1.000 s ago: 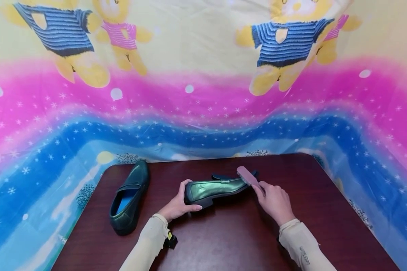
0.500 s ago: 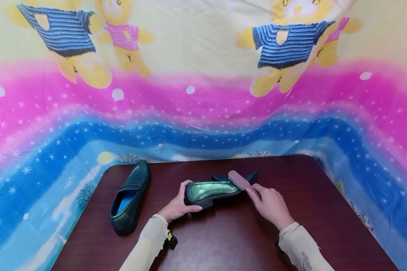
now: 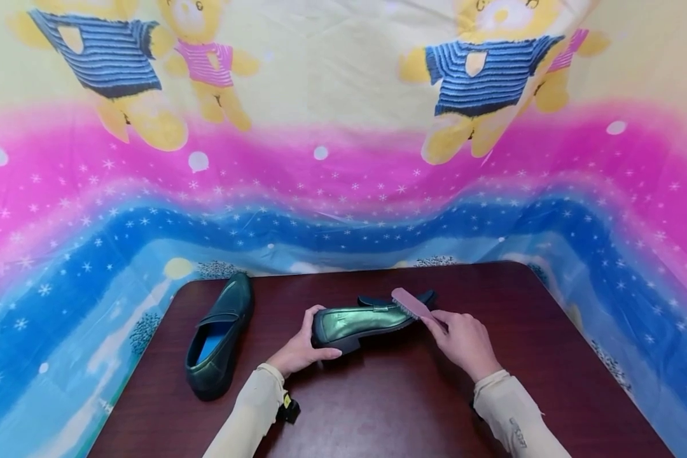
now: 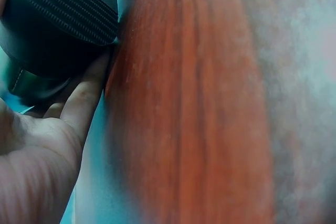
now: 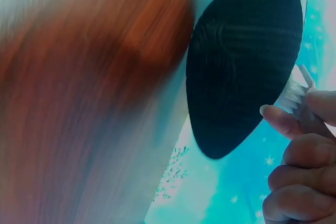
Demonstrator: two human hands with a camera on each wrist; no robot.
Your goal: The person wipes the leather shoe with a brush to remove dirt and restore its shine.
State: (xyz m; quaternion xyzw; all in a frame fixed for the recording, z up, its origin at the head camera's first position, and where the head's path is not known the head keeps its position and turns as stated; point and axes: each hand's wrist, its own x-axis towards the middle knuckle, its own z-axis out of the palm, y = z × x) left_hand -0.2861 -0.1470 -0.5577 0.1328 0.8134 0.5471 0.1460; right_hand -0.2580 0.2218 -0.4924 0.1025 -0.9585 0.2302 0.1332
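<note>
A dark green loafer (image 3: 349,323) lies tilted on its side in the middle of the head view, toe to the right. My left hand (image 3: 300,343) grips it round the heel, thumb along the heel block; the ridged heel block (image 4: 68,9) fills the upper corner of the left wrist view. My right hand (image 3: 464,340) holds a pink-backed brush (image 3: 410,303) by its handle, bristles against the front side of the shoe. In the right wrist view the dark sole (image 5: 244,66) faces the camera, with pale bristles (image 5: 291,97) at its edge beside my fingers.
The other green loafer (image 3: 220,337), with a blue insole, stands at the left of the brown table (image 3: 372,407). A printed cloth (image 3: 343,172) with bears and snowflakes hangs behind and around the table.
The brush in my right hand has gone from the toe back toward the middle of the shoe, then slightly toward the toe again. My left hand and the shoe have stayed put.
</note>
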